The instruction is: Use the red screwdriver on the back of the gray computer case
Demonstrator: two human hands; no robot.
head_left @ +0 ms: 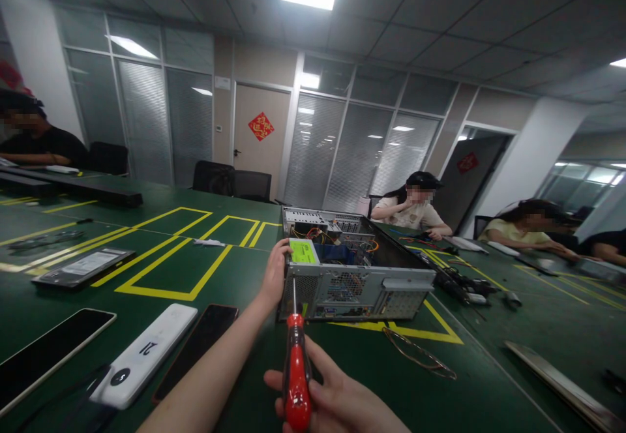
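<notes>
One green bench (pixel 489 381) with yellow taped lines carries everything. Computer case (pixel 352 283): lying open-side up at mid-bench, rear panel facing me, wiring visible inside. Other people sit on the far side of the case, their hands at their own work.

Left hand (pixel 274 276): grip closed over the near-left top corner of the case, beside the power supply (pixel 303 252) with the green label. It braces the box.

Right hand (pixel 337 400): low and just in front of the case, grip wrapped shut round the red handle of the screwdriver (pixel 297 368). The shaft runs up to the rear panel below the power supply; I cannot tell whether the tip sits in a screw head.

Left of the case: a white power bank (pixel 147 353) and a dark phone (pixel 195 348). Right of the case, near its front corner: a pair of glasses (pixel 418 353) lying flat.

Judgement on the step: line the shaft square to the panel, press in along the axis before turning, and hold the case firm with the left so it does not slide on the bench. Turn slowly; a tilted tip would likely slip out and chew the screw.
</notes>
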